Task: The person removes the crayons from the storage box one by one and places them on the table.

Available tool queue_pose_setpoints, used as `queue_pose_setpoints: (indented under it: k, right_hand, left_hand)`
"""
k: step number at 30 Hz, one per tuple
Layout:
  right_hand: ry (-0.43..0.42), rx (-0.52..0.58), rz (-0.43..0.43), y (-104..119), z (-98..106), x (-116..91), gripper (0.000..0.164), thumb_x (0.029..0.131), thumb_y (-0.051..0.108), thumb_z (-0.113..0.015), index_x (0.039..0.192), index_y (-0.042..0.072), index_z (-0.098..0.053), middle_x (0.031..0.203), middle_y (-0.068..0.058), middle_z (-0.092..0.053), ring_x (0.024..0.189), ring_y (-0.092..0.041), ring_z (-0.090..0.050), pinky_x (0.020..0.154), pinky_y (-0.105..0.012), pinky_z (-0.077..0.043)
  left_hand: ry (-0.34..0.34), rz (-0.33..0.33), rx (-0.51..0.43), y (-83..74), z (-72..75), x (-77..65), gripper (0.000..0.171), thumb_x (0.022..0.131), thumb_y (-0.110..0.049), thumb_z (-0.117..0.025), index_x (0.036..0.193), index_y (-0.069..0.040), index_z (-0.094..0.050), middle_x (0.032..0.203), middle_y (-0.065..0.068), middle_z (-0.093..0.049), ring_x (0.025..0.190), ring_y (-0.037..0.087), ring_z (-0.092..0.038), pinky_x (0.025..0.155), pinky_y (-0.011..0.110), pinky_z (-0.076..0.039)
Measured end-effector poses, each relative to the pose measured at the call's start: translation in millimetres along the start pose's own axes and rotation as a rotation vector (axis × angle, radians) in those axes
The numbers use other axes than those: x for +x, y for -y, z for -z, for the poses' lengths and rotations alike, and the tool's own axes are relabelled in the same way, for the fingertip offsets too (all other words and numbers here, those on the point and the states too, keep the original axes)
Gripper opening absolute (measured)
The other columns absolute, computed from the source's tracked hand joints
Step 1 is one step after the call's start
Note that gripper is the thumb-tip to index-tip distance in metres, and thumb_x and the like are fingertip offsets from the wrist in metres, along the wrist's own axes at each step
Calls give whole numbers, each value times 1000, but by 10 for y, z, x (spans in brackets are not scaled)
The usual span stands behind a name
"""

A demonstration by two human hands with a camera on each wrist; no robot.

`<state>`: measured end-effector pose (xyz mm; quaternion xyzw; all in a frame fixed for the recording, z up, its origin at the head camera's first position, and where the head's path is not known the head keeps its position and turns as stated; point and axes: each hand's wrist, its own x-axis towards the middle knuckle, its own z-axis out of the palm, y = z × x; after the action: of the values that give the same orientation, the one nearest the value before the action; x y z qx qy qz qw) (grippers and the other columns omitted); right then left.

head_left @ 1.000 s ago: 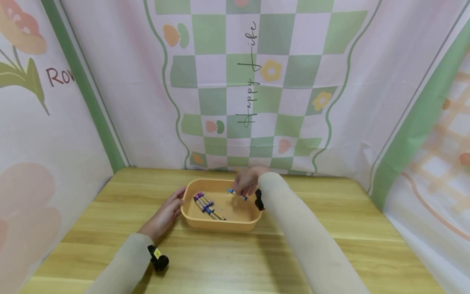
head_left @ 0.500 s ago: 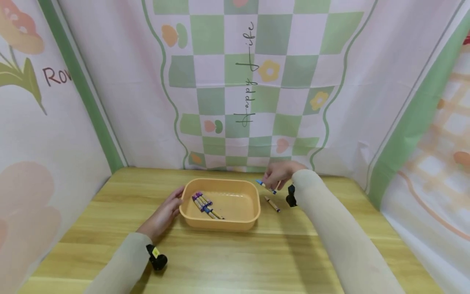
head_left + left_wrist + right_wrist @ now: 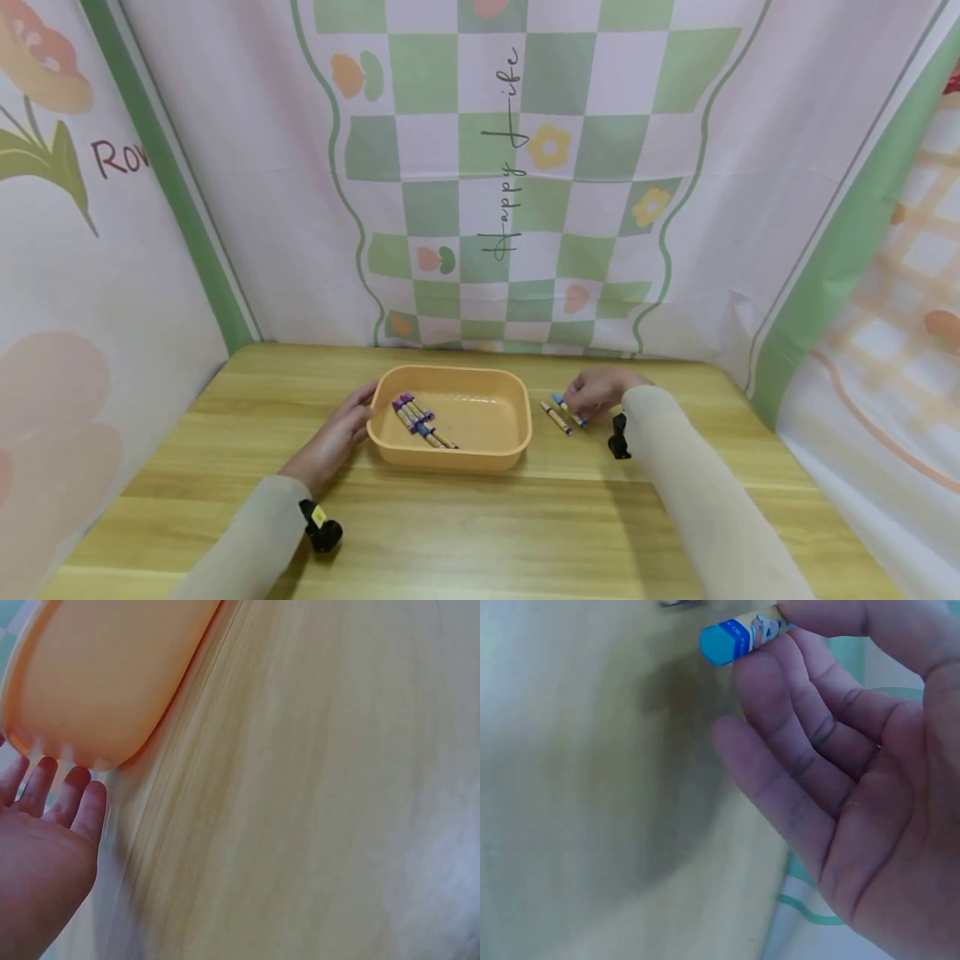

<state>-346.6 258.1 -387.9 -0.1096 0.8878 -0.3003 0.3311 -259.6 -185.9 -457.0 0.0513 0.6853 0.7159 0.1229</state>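
Observation:
My right hand (image 3: 597,392) pinches a blue crayon (image 3: 727,643) between thumb and fingers, low over the table to the right of the basket. Just left of it a pale-tipped crayon (image 3: 556,418) lies on the wood, roughly parallel. In the right wrist view the blue end of the held crayon points away from the palm. My left hand (image 3: 339,435) has its fingertips against the left end of the orange plastic basket (image 3: 450,458), fingers extended, as the left wrist view shows. Inside the basket, several crayons (image 3: 415,412) with purple and blue ends lie grouped at the left.
The basket stands toward the back of a wooden table (image 3: 450,533). Behind the table hangs a checkered curtain (image 3: 495,208), and printed fabric walls flank both sides. Black wrist cameras sit on both sleeves.
My right hand has carried the blue crayon out of the basket, rightward, then lowered it beside the pale-tipped crayon on the table. My left hand has stayed at the basket's end.

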Motion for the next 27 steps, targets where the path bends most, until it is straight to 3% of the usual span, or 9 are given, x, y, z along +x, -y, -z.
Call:
queue_pose_setpoints:
  k: [4,14,27]
  right_hand:
    - [-28,30,6,-57,-82,-1,21,89,10,-62,107,-1,-65,88,-6,-65,82,-17,-61,85,-39,-57]
    - [-47,67,1,-162,-121,84,31,89,13,-64,115,-3,-64,89,-8,-66,83,-18,-62,81,-37,-58]
    - [-16,60,47,-143,-63,72,25,96,17,-60,110,-3,-64,87,-7,-65,81,-18,-61,79,-37,-57]
  left_hand:
    - [-8,1,-2,11,2,1,65,102,-14,-42,161,-13,-15,167,9,-13,148,31,-23,120,47,-21]
    - [-21,12,-1,20,13,5,65,102,-15,-42,161,-14,-16,167,8,-13,148,30,-23,120,47,-20]
    - [-23,16,4,-4,-7,-14,65,102,-15,-42,161,-14,-16,167,9,-12,149,31,-22,120,48,-20]
